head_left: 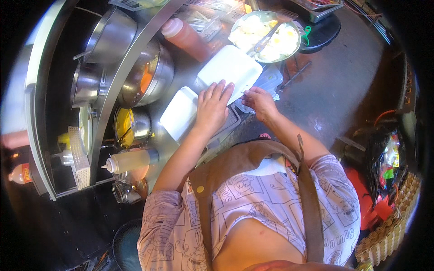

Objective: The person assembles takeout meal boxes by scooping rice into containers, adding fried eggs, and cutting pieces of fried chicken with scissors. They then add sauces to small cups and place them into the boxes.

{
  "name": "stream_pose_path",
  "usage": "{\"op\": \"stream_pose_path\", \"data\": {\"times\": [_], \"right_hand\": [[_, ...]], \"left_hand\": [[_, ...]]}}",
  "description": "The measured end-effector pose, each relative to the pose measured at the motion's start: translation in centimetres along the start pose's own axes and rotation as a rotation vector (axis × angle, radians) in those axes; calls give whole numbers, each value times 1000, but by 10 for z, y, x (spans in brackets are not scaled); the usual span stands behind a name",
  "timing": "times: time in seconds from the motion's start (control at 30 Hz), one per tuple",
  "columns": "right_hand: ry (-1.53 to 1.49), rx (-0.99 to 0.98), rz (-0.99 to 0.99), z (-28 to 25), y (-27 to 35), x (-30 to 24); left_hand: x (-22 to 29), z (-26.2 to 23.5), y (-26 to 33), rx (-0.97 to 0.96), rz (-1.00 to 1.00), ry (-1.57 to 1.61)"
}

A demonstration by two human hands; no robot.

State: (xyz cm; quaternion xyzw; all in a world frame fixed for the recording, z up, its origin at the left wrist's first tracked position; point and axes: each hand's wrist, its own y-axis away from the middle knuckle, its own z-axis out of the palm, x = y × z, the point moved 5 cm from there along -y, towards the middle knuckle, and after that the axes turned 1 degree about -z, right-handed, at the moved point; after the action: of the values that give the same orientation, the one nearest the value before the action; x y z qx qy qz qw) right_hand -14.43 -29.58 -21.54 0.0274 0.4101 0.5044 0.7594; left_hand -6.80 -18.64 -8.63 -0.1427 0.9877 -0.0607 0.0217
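Observation:
A closed white foam takeout box (233,67) lies on the steel counter in front of me, tilted toward the right. My left hand (212,107) rests on its near edge with the fingers stretched out flat. At the box's right corner, my right hand (261,102) pinches the rim between thumb and fingers. A second white foam piece (180,116), box-shaped, sits to the left, partly behind my left forearm. Beyond the boxes stands a wide bowl (294,53) of white and yellow food that looks like eggs, with a spoon (266,39) in it.
A red sauce bottle (187,39) stands at the back left. Steel bowls (165,74), a pot with yellow contents (141,124) and a squeeze bottle (131,161) line the left side, by a metal shelf edge (118,79). Clear tubs (270,79) sit under the box's right side; egg trays (389,226) lie lower right.

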Motion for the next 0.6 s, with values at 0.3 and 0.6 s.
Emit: {"op": "stream_pose_path", "data": {"times": [0.3,0.6], "right_hand": [[850,-394,-91,53,38,7],[1096,-265,-177,153,-23,66]], "left_hand": [[-90,-34,91,517,-565,321],[-182,77,191,286,-1487,1833]]}}
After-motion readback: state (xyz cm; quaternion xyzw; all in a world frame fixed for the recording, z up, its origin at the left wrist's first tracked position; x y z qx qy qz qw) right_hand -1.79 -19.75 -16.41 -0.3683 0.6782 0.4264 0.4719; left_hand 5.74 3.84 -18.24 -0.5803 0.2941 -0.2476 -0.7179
